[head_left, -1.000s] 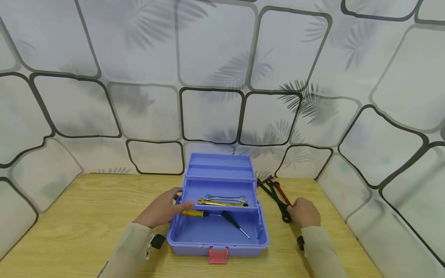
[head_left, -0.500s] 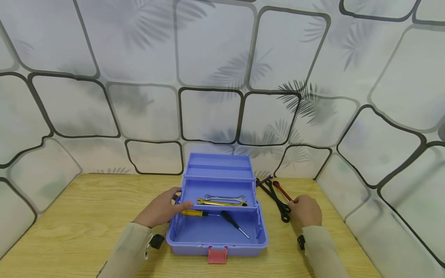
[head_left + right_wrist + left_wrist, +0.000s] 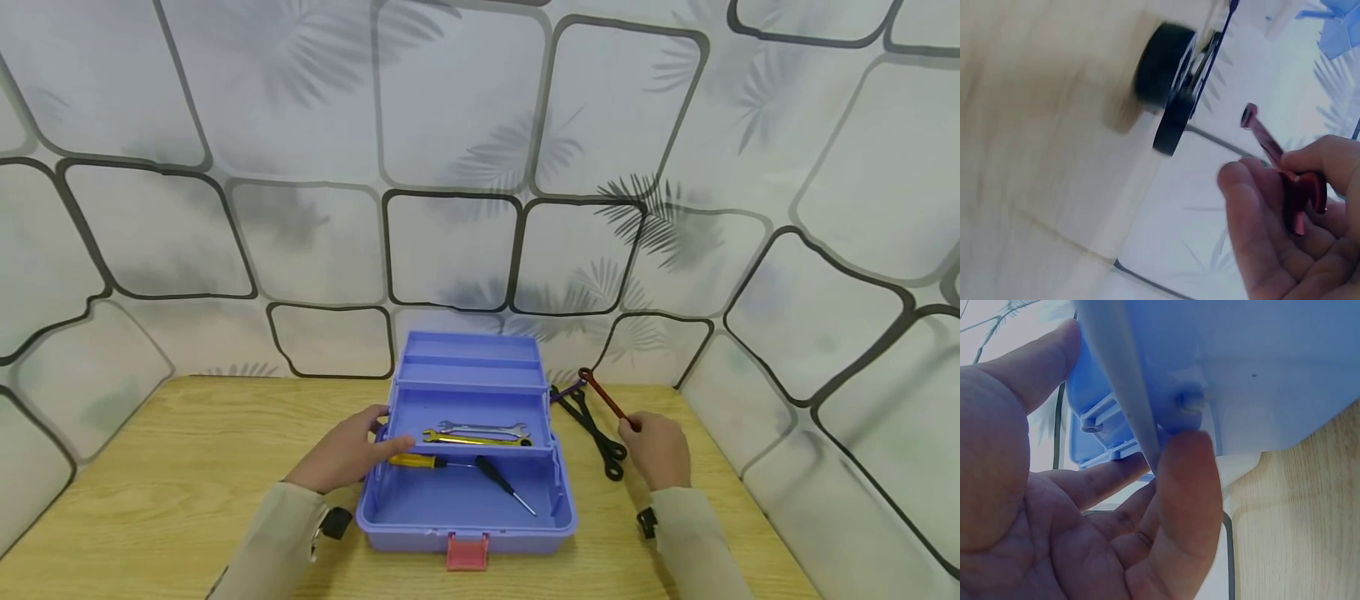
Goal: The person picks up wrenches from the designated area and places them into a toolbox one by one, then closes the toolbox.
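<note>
A purple-blue toolbox stands with its lid and tray up. My left hand grips its left side, the thumb by the tray and the fingers curled round the edge. To the right of the box, my right hand holds a red combination wrench by its open end, the ring end pointing away. In the right wrist view that wrench is pinched between thumb and fingers. Black wrenches and a purple wrench lie on the table beside the box.
In the raised tray lie a silver wrench and a yellow wrench. A yellow-handled screwdriver and a black-handled screwdriver are in the lower compartment. The wooden table meets a patterned wall behind.
My right hand has raised the red wrench; its ring end now stands higher and overlaps the purple wrench. My left hand has stayed on the toolbox.
</note>
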{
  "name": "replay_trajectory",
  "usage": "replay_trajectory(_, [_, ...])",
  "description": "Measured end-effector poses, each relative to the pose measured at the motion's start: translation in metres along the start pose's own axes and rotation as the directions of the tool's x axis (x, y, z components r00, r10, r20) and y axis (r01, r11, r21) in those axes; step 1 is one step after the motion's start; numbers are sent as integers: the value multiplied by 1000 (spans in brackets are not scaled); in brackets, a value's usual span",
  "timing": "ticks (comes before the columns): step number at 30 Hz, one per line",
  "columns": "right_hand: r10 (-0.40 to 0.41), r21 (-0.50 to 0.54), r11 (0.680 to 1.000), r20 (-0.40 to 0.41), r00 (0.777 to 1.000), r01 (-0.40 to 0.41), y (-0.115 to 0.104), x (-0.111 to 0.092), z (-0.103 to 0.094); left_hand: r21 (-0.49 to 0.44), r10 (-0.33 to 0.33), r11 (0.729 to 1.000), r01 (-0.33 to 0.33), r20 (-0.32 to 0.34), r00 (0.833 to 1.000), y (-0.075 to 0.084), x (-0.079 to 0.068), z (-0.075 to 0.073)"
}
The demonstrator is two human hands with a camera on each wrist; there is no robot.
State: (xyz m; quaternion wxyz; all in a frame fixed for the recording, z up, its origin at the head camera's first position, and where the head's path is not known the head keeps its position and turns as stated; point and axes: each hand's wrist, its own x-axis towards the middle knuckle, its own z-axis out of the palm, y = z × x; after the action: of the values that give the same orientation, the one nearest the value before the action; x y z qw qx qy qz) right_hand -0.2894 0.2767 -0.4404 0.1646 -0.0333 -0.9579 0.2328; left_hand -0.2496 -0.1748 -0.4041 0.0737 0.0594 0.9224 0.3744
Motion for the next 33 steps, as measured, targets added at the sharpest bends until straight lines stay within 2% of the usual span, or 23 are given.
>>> replay_trajectory(8, [-62, 88, 994, -114, 992, 72, -8, -2, 12, 7, 3, 1000, -3, -2, 1000, -2, 0, 1])
replay_trajectory(12, [-94, 88, 990, -167, 982, 110, -13, -3, 15, 5, 8, 1000, -8, -1, 1000, -3, 1, 1])
replay_trajectory(23, [-79, 137, 985, -179, 981, 105, -18, -4, 17, 12, 10, 1000, -10, -7, 1000, -4, 1, 2])
replay_trajectory(33, [-135, 124, 979, -203, 970, 163, -19, -4, 20, -21, -1, 1000, 1, -3, 1000, -2, 2, 2])
